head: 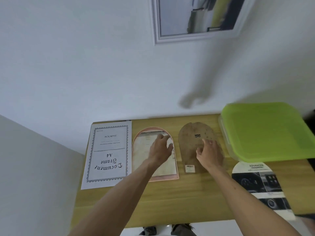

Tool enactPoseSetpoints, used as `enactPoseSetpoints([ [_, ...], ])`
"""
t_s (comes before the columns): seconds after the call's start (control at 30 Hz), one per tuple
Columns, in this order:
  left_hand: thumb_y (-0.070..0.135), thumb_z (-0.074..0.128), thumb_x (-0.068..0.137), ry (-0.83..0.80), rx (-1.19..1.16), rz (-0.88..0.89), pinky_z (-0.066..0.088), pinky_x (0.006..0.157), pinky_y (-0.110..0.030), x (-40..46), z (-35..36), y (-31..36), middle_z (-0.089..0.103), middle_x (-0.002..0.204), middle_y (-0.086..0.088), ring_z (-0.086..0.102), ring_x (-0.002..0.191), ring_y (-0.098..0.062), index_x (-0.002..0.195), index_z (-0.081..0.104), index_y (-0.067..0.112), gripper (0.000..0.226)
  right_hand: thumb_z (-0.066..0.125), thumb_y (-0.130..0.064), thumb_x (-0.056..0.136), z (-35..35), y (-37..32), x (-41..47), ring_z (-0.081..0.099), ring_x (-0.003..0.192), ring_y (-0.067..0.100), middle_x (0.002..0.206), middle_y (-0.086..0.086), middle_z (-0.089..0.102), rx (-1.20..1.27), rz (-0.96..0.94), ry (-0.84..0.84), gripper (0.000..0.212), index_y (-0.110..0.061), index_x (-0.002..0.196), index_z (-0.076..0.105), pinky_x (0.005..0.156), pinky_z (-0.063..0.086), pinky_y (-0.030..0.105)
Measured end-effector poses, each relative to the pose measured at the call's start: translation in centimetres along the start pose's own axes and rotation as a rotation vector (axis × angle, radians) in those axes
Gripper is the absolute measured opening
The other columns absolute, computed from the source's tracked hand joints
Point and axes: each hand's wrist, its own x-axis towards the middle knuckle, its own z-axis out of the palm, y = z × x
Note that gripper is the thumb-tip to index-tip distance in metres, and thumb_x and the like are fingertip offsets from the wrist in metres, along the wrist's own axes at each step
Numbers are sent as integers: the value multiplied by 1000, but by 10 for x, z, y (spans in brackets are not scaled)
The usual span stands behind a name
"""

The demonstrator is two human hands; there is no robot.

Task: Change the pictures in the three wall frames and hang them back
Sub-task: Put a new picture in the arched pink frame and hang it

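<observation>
An arched pink frame [136,150] lies flat on the wooden table [170,201], a pale picture inside it. My left hand [162,149] rests over the upper right of that picture, fingers spread and slightly bent. To its right lies the arched brown backing board [189,140] with a small black hanger and a white label. My right hand [210,154] hovers on the board, fingers loosely curled, holding nothing that I can see. An arched car-advert picture [259,183] lies at the right. A white rectangular frame [158,23] hangs on the wall above.
A "Document Frame A4" sheet [109,154] lies at the table's left. A clear box with a green lid [264,130] stands at the back right against the white wall. The table's near edge shows shoes on the floor below.
</observation>
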Motion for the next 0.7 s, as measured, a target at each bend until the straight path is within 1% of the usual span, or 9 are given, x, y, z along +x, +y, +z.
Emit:
enactPoseSetpoints([
  [0.07,24,58,93,-80,-97,-38,49,96,-38,2,24,31,50,131,-8,58,111,-27,140,51,14,48,55,-36,95,-7,21,5,48,127,31,145,14,40,-49,58,-74,59,-18,147,35,98,48,42],
  [0.13,25,60,89,-154,-141,-132,48,99,-40,4,51,53,46,132,-12,53,116,-31,140,47,15,54,54,-37,95,-9,36,9,45,129,36,146,19,36,-75,96,-146,63,-16,149,30,100,46,44],
  [0.2,28,58,84,-187,-137,-248,45,100,-44,7,75,66,43,133,-17,44,122,-36,140,41,13,60,54,-36,94,-10,44,11,43,130,38,145,22,35,-83,119,-191,63,-16,149,28,101,45,46],
  [0.27,26,57,83,-204,-141,-352,39,104,-46,12,90,72,37,136,-21,32,129,-40,139,36,8,62,54,-35,94,-10,47,12,42,129,39,142,24,36,-94,126,-215,63,-15,148,27,100,44,46],
  [0.33,20,57,85,-187,-150,-410,37,104,-46,16,97,74,31,138,-20,27,131,-40,137,36,5,58,56,-35,93,-11,49,14,41,128,38,140,23,36,-105,124,-224,63,-14,146,29,97,45,44],
  [0.4,20,57,85,-151,-159,-430,37,104,-46,19,98,75,32,139,-18,27,130,-39,137,37,7,57,58,-35,93,-13,51,16,43,126,36,139,21,35,-89,131,-219,62,-13,144,31,95,46,42],
  [0.5,18,58,83,-111,-263,-475,32,109,-47,22,97,78,34,140,-18,28,132,-38,141,34,10,64,60,-39,90,-14,51,19,44,126,36,141,22,33,-34,143,-221,68,-12,145,31,100,46,41],
  [0.6,10,57,79,-21,-380,-603,37,108,-49,24,88,83,35,137,-14,34,129,-35,142,36,12,66,60,-47,86,-11,48,21,39,130,40,142,24,31,10,177,-225,77,-12,146,28,107,40,46],
  [0.7,7,54,75,46,-413,-605,44,101,-47,30,82,78,38,129,-10,40,120,-32,132,46,10,58,63,-50,83,-11,46,22,42,127,41,140,25,36,107,236,-196,82,-11,146,28,106,40,47],
])
